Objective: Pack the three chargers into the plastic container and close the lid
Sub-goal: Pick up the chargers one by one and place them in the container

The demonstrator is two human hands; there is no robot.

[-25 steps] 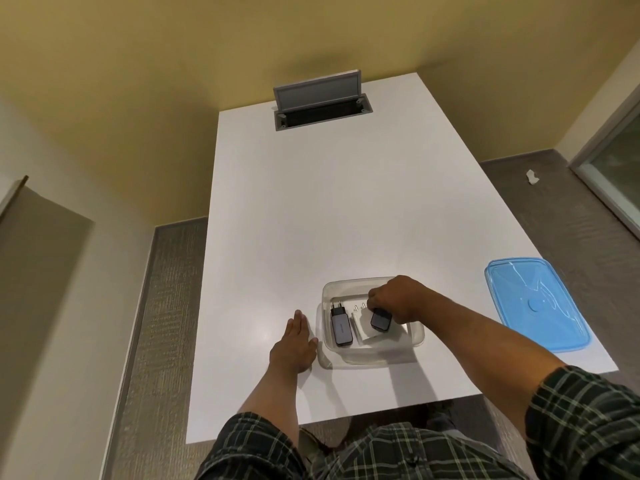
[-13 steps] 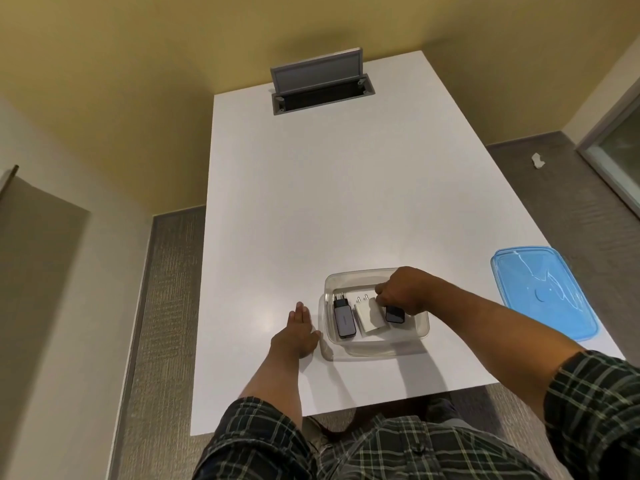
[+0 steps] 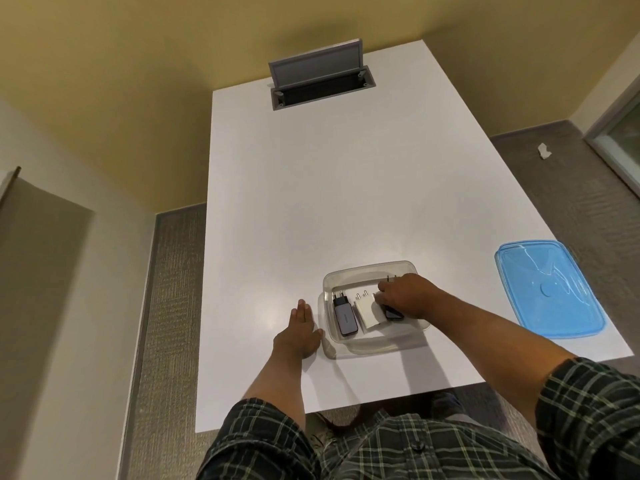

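A clear plastic container [image 3: 349, 348] stands near the front edge of the white table [image 3: 339, 188]. Inside it lie a dark grey charger [image 3: 344, 317] on the left and a white charger [image 3: 369, 310] in the middle. A third, dark charger [image 3: 393, 313] lies on the right, mostly under my right hand [image 3: 405, 294], whose fingers are closed on it inside the container. My left hand [image 3: 298, 332] lies flat on the table, touching the container's left side. The blue lid [image 3: 547, 292] lies flat at the table's right edge, apart from the container.
A grey cable hatch [image 3: 318, 76] stands open at the table's far end. Carpeted floor runs along both sides of the table, with a small white scrap [image 3: 543, 150] on the floor at right. A glass door frame [image 3: 620, 133] is at the far right.
My right hand has shifted the dark charger to the right inside the container, beside the white one. My left hand has stayed flat against the container. The camera view has tilted slightly.
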